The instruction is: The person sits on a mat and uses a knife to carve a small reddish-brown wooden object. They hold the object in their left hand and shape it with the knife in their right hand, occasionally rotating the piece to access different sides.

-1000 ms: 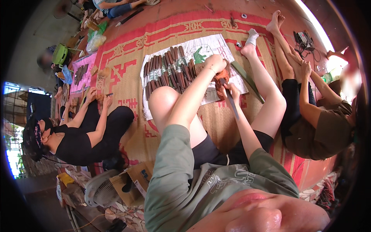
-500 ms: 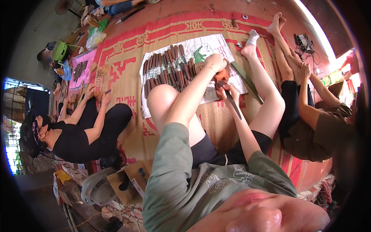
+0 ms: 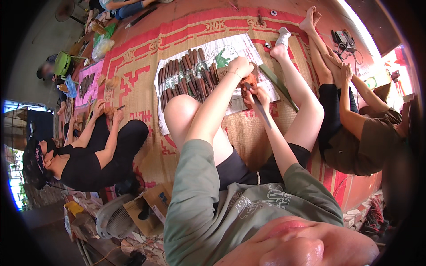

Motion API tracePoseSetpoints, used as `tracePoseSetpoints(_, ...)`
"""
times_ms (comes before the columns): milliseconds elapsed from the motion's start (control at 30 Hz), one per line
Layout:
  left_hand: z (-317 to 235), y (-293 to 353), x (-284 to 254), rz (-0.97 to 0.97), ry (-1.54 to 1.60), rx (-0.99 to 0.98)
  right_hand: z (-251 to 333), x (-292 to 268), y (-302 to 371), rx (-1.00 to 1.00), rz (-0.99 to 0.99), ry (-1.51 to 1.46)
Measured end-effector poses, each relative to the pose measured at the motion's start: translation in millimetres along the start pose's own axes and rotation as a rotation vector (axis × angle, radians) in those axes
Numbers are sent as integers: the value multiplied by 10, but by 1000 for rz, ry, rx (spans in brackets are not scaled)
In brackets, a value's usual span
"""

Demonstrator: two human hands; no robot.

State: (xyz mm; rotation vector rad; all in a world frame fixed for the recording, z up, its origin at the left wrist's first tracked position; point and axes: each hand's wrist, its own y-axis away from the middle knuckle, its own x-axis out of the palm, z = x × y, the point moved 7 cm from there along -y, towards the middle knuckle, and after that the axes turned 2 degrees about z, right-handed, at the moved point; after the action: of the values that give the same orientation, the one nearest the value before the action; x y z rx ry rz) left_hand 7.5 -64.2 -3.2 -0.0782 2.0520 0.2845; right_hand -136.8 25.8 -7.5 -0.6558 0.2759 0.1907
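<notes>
My left hand [image 3: 241, 66] is closed, its curled fingers over the top of a reddish-brown carved wooden piece [image 3: 250, 80]. What its fingertips do is hidden behind the hand. In my right hand [image 3: 261, 95], just below the piece, is a long dark tapering tool [image 3: 263, 113]; its narrow end slants down and back along my forearm. The tool's upper end lies against or just over the carving; I cannot tell which. A brown board [image 3: 225, 73] shows beside my left wrist. Several dark-handled tools [image 3: 186, 73] lie in rows on a white printed sheet [image 3: 165, 126] left of my hands.
A red and tan woven mat [image 3: 133, 91] spreads under everything. A green strip [image 3: 278, 87] lies right of the sheet. One person [image 3: 84, 162] works on wood at my left; another [image 3: 377, 142] sits at my right. A fan [image 3: 116, 217] and cardboard box [image 3: 148, 208] stand behind at left.
The whole view has shifted slightly. My right hand and the dark tool have moved up, closer to the carved piece. My left hand stays at the piece's top.
</notes>
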Motion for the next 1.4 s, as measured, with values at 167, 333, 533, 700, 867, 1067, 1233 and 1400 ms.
tracePoseSetpoints(167, -43, 9, -36, 9, -17, 17, -176, -51, 192, 49, -5, -35)
tracePoseSetpoints(333, -14, 35, -14, 23, 3, 30, -57, -50, 47, 79, 10, 16)
tracePoseSetpoints(533, -42, 37, -71, 17, -9, 25, -15, -65, 23, 91, 73, -49)
tracePoseSetpoints(700, -76, -25, -2, -14, 5, 24, -299, 16, 193, 103, 63, 4)
tracePoseSetpoints(867, 20, -11, -39, -24, 24, 5, -254, 84, 157, 235, 77, -141)
tracePoseSetpoints(1067, 9, 28, 14, 40, 23, 0, -208, 38, 286, 112, 101, 30)
tracePoseSetpoints(1233, -40, -22, -35, 4, 10, 25, -303, 102, 92, 247, 12, -189)
tracePoseSetpoints(1400, -5, -57, -12, -19, -6, 26, -275, 48, 259, 139, 86, 19)
